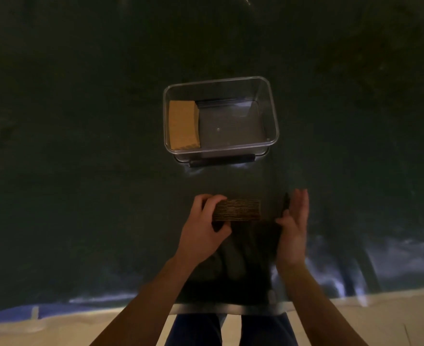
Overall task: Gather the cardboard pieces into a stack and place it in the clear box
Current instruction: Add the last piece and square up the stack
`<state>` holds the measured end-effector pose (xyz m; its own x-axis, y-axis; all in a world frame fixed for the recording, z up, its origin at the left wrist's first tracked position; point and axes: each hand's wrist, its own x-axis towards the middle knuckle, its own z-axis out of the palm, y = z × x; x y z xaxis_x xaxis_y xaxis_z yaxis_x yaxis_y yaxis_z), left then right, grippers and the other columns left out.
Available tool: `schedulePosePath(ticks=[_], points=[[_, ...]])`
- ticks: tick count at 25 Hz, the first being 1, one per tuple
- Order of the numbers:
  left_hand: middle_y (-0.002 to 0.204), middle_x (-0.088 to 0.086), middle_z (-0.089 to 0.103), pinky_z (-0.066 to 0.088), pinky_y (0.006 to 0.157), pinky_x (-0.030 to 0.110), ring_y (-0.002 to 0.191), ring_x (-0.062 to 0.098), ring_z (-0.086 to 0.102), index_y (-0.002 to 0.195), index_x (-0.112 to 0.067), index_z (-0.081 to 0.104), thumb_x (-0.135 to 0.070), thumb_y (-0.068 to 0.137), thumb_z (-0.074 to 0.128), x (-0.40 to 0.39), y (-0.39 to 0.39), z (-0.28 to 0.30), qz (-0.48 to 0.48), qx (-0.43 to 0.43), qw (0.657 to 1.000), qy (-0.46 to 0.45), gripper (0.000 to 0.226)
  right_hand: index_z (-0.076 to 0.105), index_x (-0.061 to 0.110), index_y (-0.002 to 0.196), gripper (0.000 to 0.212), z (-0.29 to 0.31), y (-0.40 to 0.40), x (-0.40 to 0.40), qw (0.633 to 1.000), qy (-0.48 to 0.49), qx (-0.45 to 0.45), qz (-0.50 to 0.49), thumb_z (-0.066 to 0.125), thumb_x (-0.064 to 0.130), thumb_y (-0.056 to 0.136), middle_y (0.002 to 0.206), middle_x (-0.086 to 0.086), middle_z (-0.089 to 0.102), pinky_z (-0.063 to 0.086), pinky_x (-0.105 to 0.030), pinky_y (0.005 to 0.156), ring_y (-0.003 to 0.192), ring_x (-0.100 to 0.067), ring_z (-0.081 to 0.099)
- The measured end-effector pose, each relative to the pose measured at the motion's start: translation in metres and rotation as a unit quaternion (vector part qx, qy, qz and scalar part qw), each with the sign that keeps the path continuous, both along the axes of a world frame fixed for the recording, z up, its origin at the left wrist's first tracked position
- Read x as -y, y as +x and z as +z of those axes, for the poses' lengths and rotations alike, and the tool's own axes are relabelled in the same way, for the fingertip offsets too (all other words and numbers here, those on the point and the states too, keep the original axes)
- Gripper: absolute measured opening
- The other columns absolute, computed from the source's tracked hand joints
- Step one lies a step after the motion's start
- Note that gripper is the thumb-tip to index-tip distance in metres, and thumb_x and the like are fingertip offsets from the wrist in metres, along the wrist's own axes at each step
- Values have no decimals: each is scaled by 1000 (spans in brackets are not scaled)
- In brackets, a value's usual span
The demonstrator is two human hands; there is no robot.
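Now your left hand (201,221) grips the cardboard stack (238,210); your right hand (294,224) is flat, holding nothing. Ahead, the clear box (270,106) holds another cardboard piece (183,124).

Table (81,121): dark green, near black. Box (273,116): clear, black strip along near base. Cardboard in box (183,124): tan-orange. Stack (238,210): brown, fine ribbed edge lines. Trousers (196,329): dark blue. Floor (380,320): beige.

Single head-worn wide-angle view — looks forward and steeply down onto the dark table (81,171), close above both forearms; no second view shares the scene.
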<state>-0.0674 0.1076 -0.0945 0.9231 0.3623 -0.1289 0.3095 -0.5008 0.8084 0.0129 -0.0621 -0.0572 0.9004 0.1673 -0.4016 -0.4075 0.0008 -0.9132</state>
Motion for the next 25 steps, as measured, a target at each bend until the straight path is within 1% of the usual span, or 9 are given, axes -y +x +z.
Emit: schedulePosePath(ticks=[3, 7, 10, 13, 15, 18, 20, 22, 25], points=[[128, -13, 36, 49, 79, 15, 107, 3, 52, 127, -40, 45, -43, 74, 60, -1, 1, 2, 9, -2, 1000, -1, 56, 23, 25, 152, 89, -4, -9, -10, 985, -24, -18, 167, 42, -19, 77, 158, 0, 30, 32, -35, 113, 142, -18, 35], [128, -10, 37, 56, 81, 24, 107, 6, 53, 128, -38, 45, -44, 75, 60, -2, 1, 4, 1, -4, 1000, 5, 55, 15, 36, 153, 96, -9, -8, -13, 996, -52, -27, 71, 44, -11, 75, 158, 10, 27, 37, -33, 111, 138, -4, 36], [128, -9, 37, 57, 81, 27, 107, 8, 54, 127, -38, 45, -43, 74, 60, -2, 1, 4, 8, -4, 1000, 8, 55, 17, 39, 152, 95, -16, -16, -18, 989, -61, -18, 136, 44, -13, 77, 148, 15, 41, 41, -32, 104, 127, -3, 48], [129, -8, 37, 56, 83, 26, 107, 8, 54, 128, -37, 45, -43, 75, 60, -2, 1, 4, 2, 4, 1000, 11, 56, 17, 35, 153, 95, -19, -10, -18, 996, -55, -15, 65, 42, -18, 78, 154, 18, 29, 37, -28, 108, 131, 7, 39], [129, -9, 36, 54, 82, 23, 106, 7, 54, 126, -38, 45, -44, 73, 60, -2, 1, 3, 16, -5, 1000, 14, 56, 23, 31, 152, 92, -17, -11, -22, 987, -71, 1, 147, 50, -11, 74, 145, 18, 41, 42, -26, 102, 126, 2, 47], [128, -9, 35, 52, 82, 21, 107, 7, 53, 126, -37, 45, -44, 74, 61, -3, 0, 0, 8, -6, 1000, 20, 55, 26, 31, 150, 93, -17, -5, -16, 959, -123, 45, 252, 61, -11, 75, 141, 8, 48, 44, -29, 104, 123, -7, 52], [128, -10, 35, 49, 81, 16, 106, 6, 53, 126, -36, 45, -44, 74, 60, -4, -1, 0, -1, -10, 1000, 17, 55, 29, 36, 148, 92, -14, 9, -9, 920, -216, 112, 309, 73, 3, 74, 136, 15, 50, 45, -24, 98, 119, -5, 52], [127, -10, 35, 48, 81, 15, 106, 6, 53, 126, -37, 44, -44, 75, 60, -6, -1, 2, -16, -11, 1000, 18, 54, 44, 36, 137, 76, -11, 19, -9, 869, -307, 195, 337, 78, 19, 71, 122, 19, 54, 49, -31, 90, 112, -10, 54], [127, -8, 41, 53, 85, 27, 107, 10, 53, 129, -35, 45, -34, 77, 64, -17, -1, 5, -48, -8, 998, 44, 55, 56, 28, 120, 54, -9, 33, -12, 827, -338, 250, 373, 79, 28, 72, 112, 11, 62, 52, -35, 81, 99, -15, 61]])
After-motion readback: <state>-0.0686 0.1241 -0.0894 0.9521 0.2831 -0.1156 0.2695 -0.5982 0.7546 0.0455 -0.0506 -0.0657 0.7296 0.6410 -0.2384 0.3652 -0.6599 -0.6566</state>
